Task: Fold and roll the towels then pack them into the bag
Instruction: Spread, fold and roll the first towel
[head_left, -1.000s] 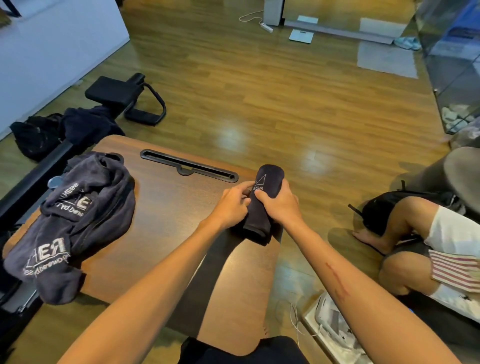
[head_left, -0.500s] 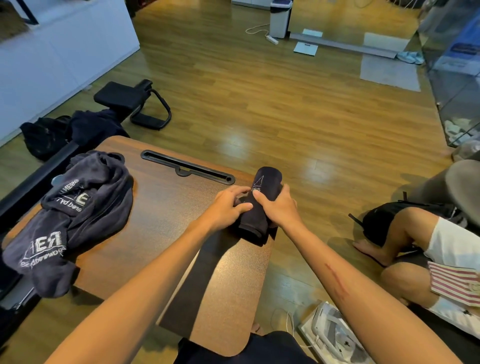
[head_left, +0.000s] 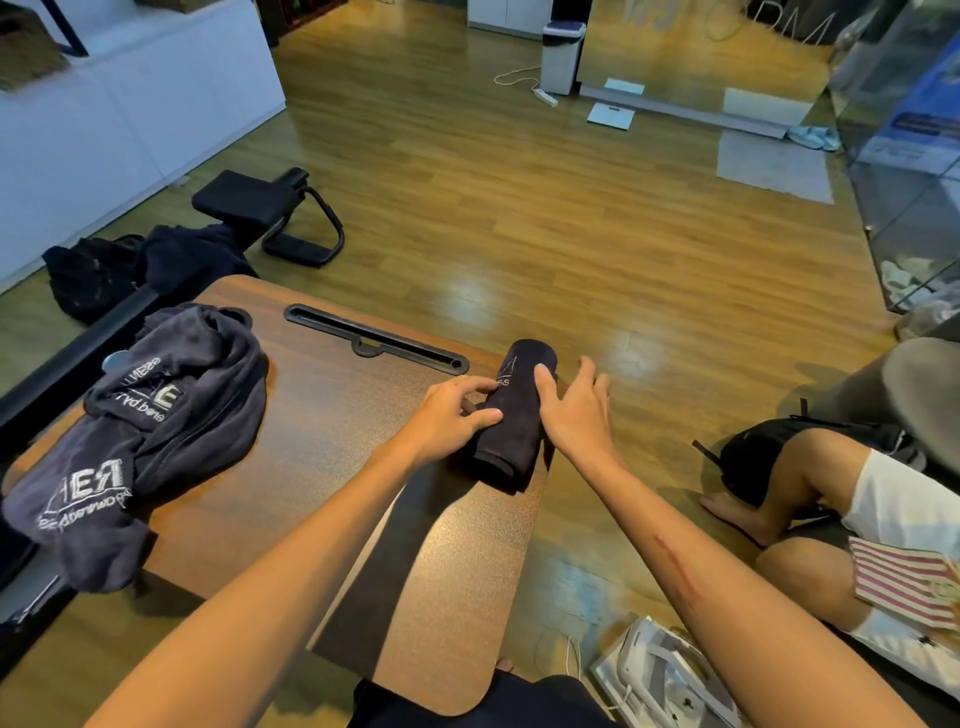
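Note:
A dark rolled towel lies at the right edge of the small wooden table. My left hand rests against its left side, fingertips touching the roll. Just right of the roll, my right hand is spread, its thumb on top of the towel. A heap of loose dark towels with white lettering lies on the table's left part. A black bag sits on the floor to the right, partly hidden behind another person's leg.
Another person's legs are on the floor at right. A black bench frame and dark bags lie at far left. A white device with cables sits near my right elbow. The table has a black slot.
My right hand has let go of the rolled towel and spread its fingers. My left hand has loosened to a light touch. The view has tilted up a little.

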